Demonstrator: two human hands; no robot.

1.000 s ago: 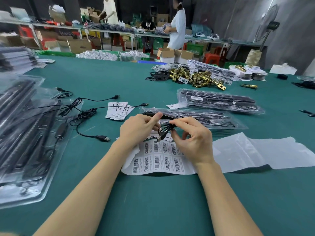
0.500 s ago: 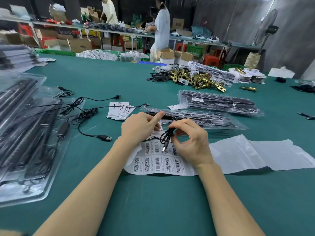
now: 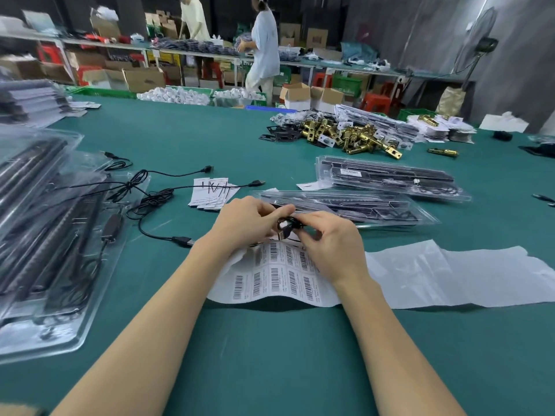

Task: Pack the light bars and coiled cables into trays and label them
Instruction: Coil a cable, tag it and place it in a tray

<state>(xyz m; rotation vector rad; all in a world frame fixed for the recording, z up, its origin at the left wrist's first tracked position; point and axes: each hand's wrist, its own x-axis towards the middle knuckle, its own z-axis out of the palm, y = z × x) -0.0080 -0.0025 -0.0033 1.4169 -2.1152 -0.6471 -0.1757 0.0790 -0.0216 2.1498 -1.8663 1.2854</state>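
Head cam: small coiled cable (image 3: 287,226) sits btwn both hands, right above the barcode label sheet (image 3: 279,277) on the green table (image 3: 270,355). Left hand (image 3: 249,220) & right hand (image 3: 327,244) both have fingers curled in, pinching the coil, USB plug poking down. 2 packed trays (image 3: 390,178) lie just behind the hands, more trays stacked far left (image 3: 45,235), w/ loose cables (image 3: 144,199) beside them.

Brass latches (image 3: 348,135) lie heaped far right on the green counter (image 3: 270,355); cardboard boxes (image 3: 144,79) and two people stand beyond.
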